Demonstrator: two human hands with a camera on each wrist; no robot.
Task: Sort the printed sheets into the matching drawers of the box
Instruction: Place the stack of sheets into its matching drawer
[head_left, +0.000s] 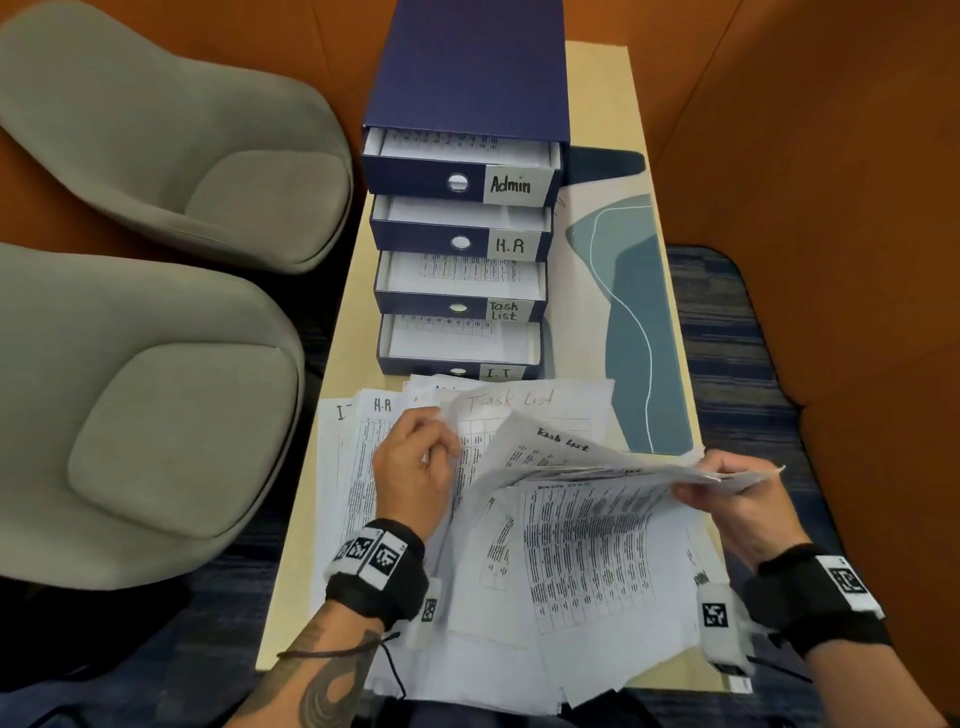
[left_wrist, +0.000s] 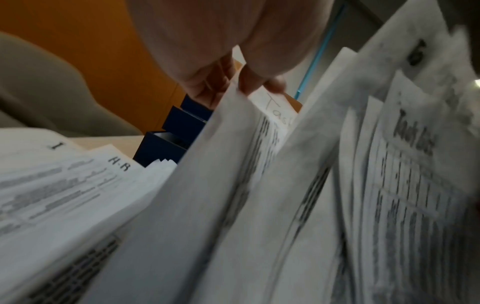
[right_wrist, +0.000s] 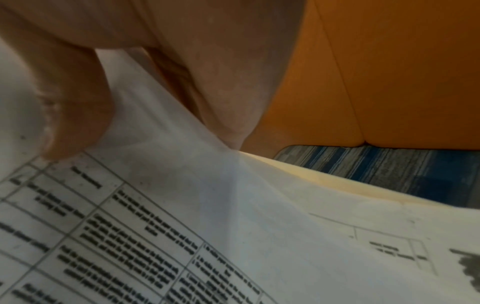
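A dark blue drawer box (head_left: 467, 73) stands on the narrow table with its drawers pulled out like steps: Admin (head_left: 511, 184), H.R (head_left: 511, 245), Task List (head_left: 504, 310) and I.T (head_left: 501, 372), each with white sheets inside. Printed sheets (head_left: 582, 561) lie fanned over the near table. My left hand (head_left: 415, 457) pinches the top corner of a sheet marked "Task List" (left_wrist: 275, 111). My right hand (head_left: 727, 491) grips the right edge of a lifted bundle of Task List sheets (head_left: 566, 452). Sheets headed H.R (head_left: 383, 406) and I (left_wrist: 55, 145) lie flat at the left.
Two grey upholstered chairs (head_left: 145, 130) stand left of the table. A blue-green patterned mat (head_left: 639, 322) lies on the table right of the box. Orange padded walls (head_left: 805, 182) close in at the back and right, with striped blue carpet (head_left: 727, 338) below.
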